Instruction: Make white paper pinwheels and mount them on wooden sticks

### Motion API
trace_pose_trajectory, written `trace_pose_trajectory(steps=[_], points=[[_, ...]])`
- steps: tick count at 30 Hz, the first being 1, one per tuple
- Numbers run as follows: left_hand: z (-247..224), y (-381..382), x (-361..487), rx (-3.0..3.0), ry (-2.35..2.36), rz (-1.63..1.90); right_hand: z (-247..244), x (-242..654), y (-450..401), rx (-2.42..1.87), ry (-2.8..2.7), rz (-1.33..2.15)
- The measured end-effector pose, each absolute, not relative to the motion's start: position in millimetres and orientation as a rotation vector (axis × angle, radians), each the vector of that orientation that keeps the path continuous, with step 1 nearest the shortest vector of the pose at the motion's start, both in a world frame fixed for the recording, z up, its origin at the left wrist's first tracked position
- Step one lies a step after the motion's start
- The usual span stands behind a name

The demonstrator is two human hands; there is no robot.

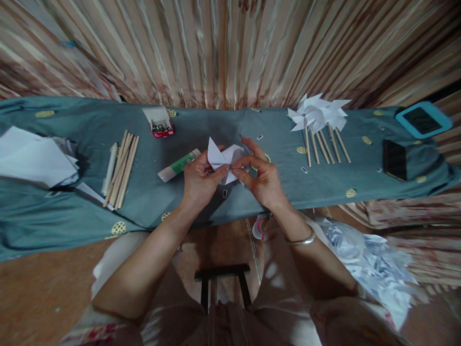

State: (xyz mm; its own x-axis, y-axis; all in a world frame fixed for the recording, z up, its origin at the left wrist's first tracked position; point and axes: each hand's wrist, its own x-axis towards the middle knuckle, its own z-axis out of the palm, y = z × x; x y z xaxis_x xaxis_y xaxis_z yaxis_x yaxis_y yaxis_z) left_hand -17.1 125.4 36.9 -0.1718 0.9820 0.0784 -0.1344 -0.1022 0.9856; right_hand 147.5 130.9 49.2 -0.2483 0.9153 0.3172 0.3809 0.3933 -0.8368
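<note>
Between my two hands, above the cloth-covered table, is a folded white paper pinwheel (232,154) with one pointed vane standing up. My left hand (201,175) grips it from the left, thumb pressed near its centre. From the right, my right hand (261,175) pinches at the centre with thumb and a finger, the forefinger raised. Whether a pin sits between those fingertips is too small to tell. A green-and-white box (180,165) lies just left of my left hand. Further back stands an open red box (161,126) of small metal pins.
Wooden sticks (124,168) lie to the left, beside a stack of white paper (36,156). Finished pinwheels on sticks (319,115) rest at the back right. A dark phone (394,159) and a blue-framed tablet (423,119) are at the far right. Paper scraps (374,264) fill a bag below.
</note>
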Motion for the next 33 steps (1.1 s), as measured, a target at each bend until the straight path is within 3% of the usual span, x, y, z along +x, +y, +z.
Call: trace_pose_trajectory(steps=[33], points=[[33.4,124.9,-17.8,1.128,1.165,1.447,47.5,146.8,132.2,-1.086,-1.767,0.826]])
